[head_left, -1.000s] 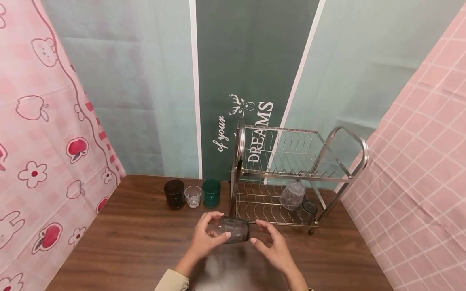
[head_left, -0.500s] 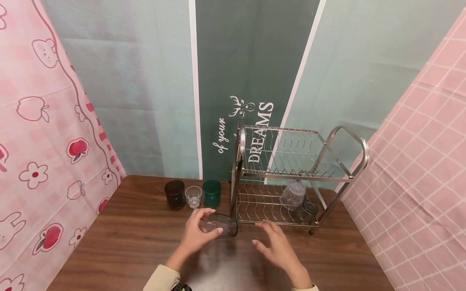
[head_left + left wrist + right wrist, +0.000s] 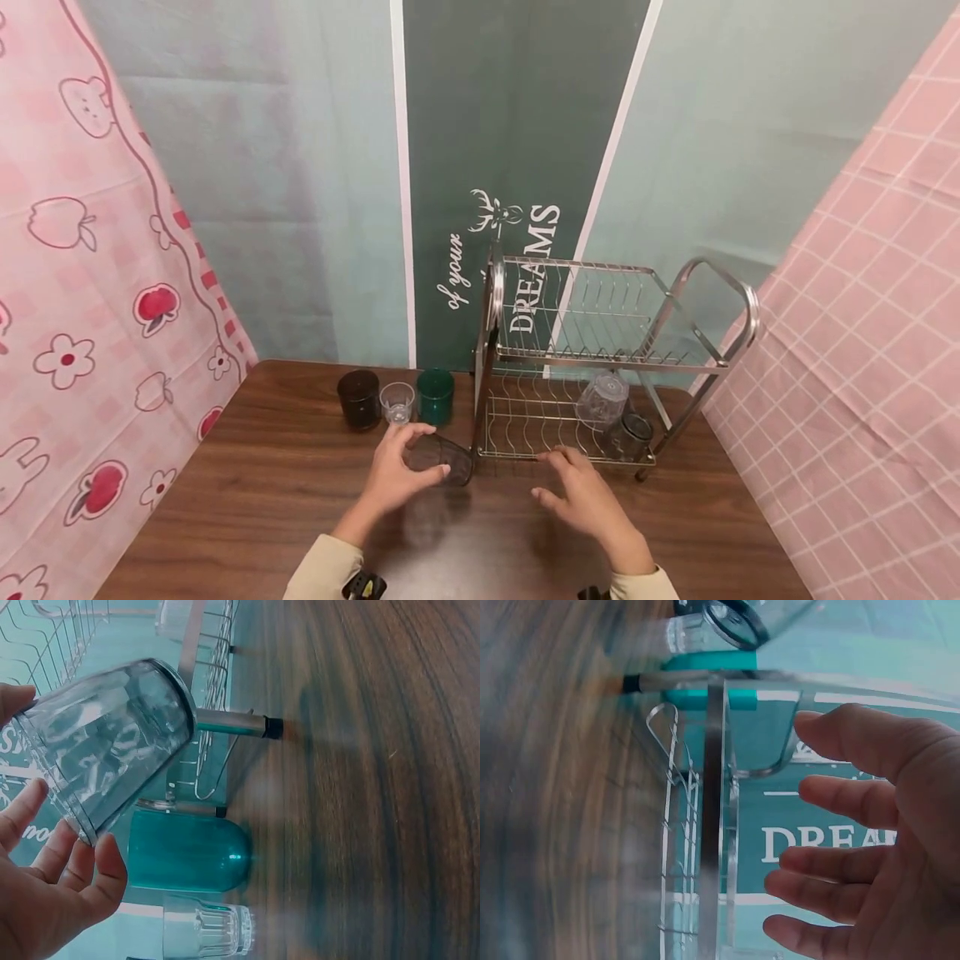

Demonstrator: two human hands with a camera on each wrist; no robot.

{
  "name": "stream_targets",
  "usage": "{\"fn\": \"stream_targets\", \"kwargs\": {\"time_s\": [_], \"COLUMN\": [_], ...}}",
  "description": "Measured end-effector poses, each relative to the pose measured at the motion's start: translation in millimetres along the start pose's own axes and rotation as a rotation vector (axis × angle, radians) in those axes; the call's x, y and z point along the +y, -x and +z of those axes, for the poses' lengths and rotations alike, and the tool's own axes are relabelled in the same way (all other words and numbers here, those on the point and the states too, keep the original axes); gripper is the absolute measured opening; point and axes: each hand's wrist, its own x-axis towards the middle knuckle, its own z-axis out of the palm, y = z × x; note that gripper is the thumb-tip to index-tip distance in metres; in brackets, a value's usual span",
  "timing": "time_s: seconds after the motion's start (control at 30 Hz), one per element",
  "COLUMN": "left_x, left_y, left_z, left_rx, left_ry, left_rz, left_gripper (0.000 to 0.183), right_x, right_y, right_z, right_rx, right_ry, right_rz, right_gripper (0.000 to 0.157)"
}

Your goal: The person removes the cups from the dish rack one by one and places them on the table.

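Note:
My left hand point(image 3: 395, 472) holds a smoky grey glass point(image 3: 112, 735) by one end between thumb and fingertips. The glass is tilted above the table, its other end toward the rack. In the head view my right hand point(image 3: 588, 500) hovers in front of the dish rack point(image 3: 600, 362), fingers apart and holding nothing. The right wrist view shows its spread fingers point(image 3: 840, 885). Behind the left hand stand a dark brown glass point(image 3: 359, 402), a small clear glass point(image 3: 397, 402) and a green glass point(image 3: 435, 398) in a row.
On the rack's lower tier, at its right end, lean a clear glass point(image 3: 602, 402) and a dark grey glass point(image 3: 628, 438). The metal rack has two tiers and stands at the back right of the wooden table point(image 3: 247, 483). Cloth hangs on three sides.
The left hand has moved left with the grey glass, which is now more tilted. The right hand has drawn away from the glass to the right.

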Motion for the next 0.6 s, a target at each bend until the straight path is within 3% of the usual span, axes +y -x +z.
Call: {"fn": "stream_targets", "kwargs": {"time_s": [0.2,0.6], "left_x": [-5.6,-13.2], "left_y": [-5.3,-24.3], "left_z": [-1.6,-2.1], "left_rx": [-0.014,-0.029], "left_ry": [-0.085,-0.263], "left_rz": [-0.044,-0.099], "left_gripper": [0.052,0.054], "right_x": [7.9,23.6], "right_y": [-4.5,-20.6], "right_z": [-11.0,-24.7], "right_rx": [-0.047,-0.041], "right_ry": [0.014,0.074], "right_rz": [0.051,0.031], "right_gripper": [0.042,0.040]}}
